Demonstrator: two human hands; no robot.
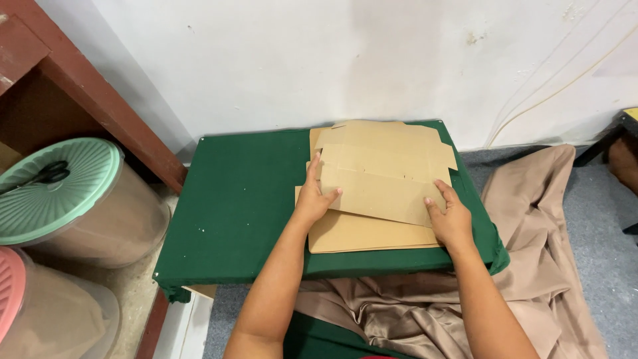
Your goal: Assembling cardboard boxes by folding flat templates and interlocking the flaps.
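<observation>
Left hand (312,194): fingers spread, flat on the left edge of the cardboard sheets (379,189).
Right hand (450,219): open, pressing their right near corner.
Cardboard sheets: stacked flat, right half of the green table (239,206).
Far left: mint-lidded tub (73,199).

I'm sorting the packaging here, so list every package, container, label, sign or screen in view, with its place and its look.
Flat cardboard box blanks: brown die-cut sheets stacked on the green table, left hand and right hand pressing on the top sheet.
Green-lidded tub: round, translucent, at the left, black scissors on its lid.
Pink-lidded tub: round, translucent, at the lower left.
No labels, signs or screens show.
</observation>
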